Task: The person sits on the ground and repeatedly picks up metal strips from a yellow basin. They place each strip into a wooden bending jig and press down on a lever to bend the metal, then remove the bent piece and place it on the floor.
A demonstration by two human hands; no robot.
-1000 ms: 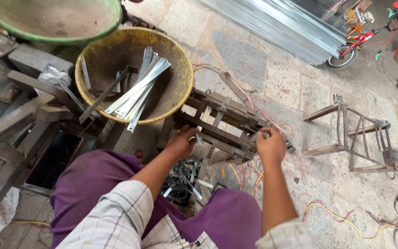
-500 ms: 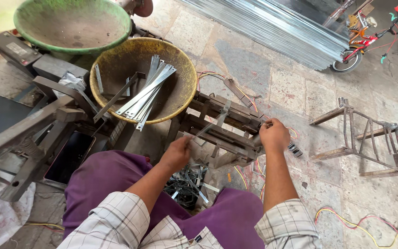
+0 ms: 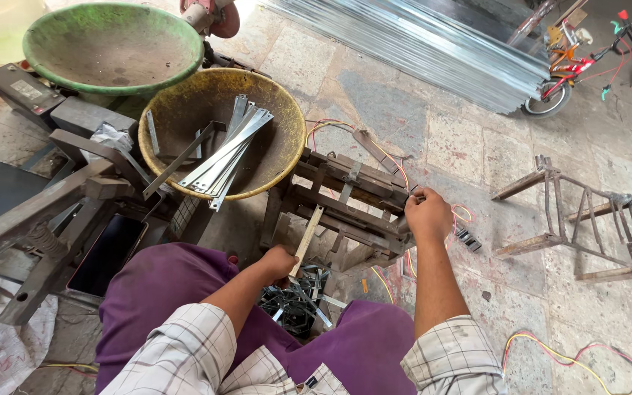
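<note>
The left hand (image 3: 281, 263) is closed around the low end of a flat metal strip (image 3: 306, 239). The strip leans up and touches the front of a rusty metal frame (image 3: 345, 201) that stands on the stone floor (image 3: 469, 146). The right hand (image 3: 427, 216) is closed on the right end of that frame, near some red and yellow wires (image 3: 385, 157) (I cannot tell if the fingers pinch a wire or only the frame). The two hands are apart. Below the left hand, between the purple knees, lies a pile of small bent metal pieces (image 3: 298, 303). Behind the frame, toward the far left of the floor, sits a yellow bowl (image 3: 279, 110) with long shiny strips (image 3: 224, 153) in it. A green bowl (image 3: 111, 47) sits just behind that. Another rusty stand (image 3: 587, 227) is at the right side of the floor.
</note>
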